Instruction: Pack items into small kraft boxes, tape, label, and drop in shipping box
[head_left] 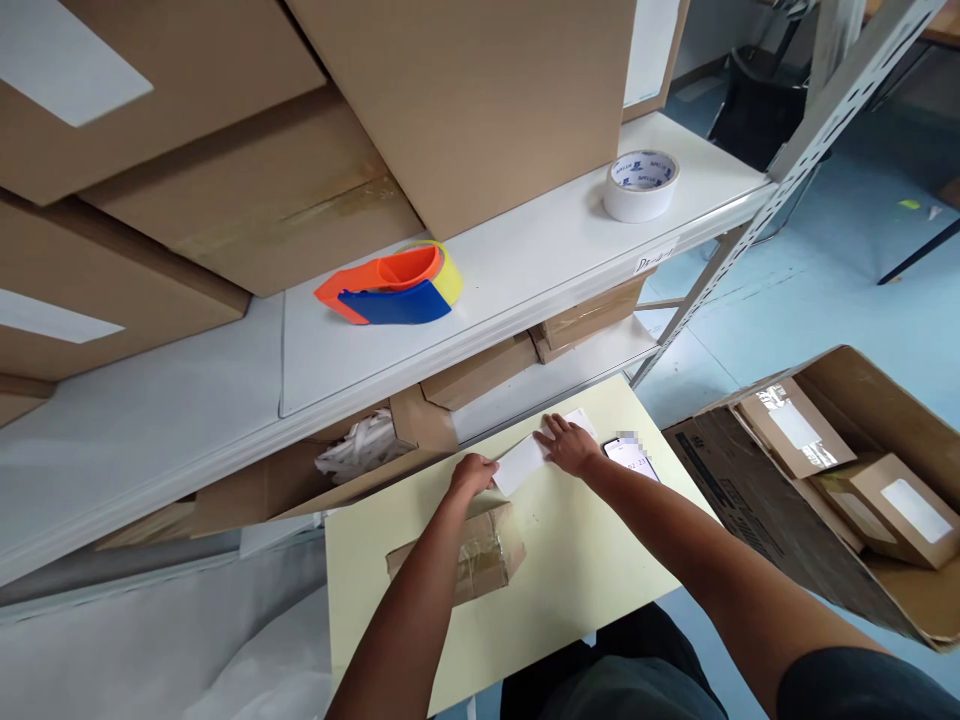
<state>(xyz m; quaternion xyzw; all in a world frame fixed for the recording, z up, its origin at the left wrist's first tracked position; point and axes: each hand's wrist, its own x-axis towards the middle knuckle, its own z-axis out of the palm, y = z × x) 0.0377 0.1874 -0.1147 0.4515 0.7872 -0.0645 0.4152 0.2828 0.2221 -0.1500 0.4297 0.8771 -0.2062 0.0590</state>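
Observation:
A white sheet of paper (519, 466) lies near the far edge of the pale yellow table (570, 560). My left hand (474, 475) pinches its left end between thumb and fingers. On its right part rests my right hand (570, 446), fingers stretched out flat and covering some of the sheet. Whether the paper is a label or a plain slip, I cannot tell. A small cardboard box (484, 555) sealed with clear tape sits closer to me, partly behind my left forearm. To the right of my right hand is a phone (631, 458), its screen lit.
Above the table runs a shelf (300, 370) with large cartons, an orange and blue tape dispenser (394, 285) and a tape roll (641, 188). Below it stands an open box with white material (364, 445). On the right, an open carton (727, 490) holds several small boxes.

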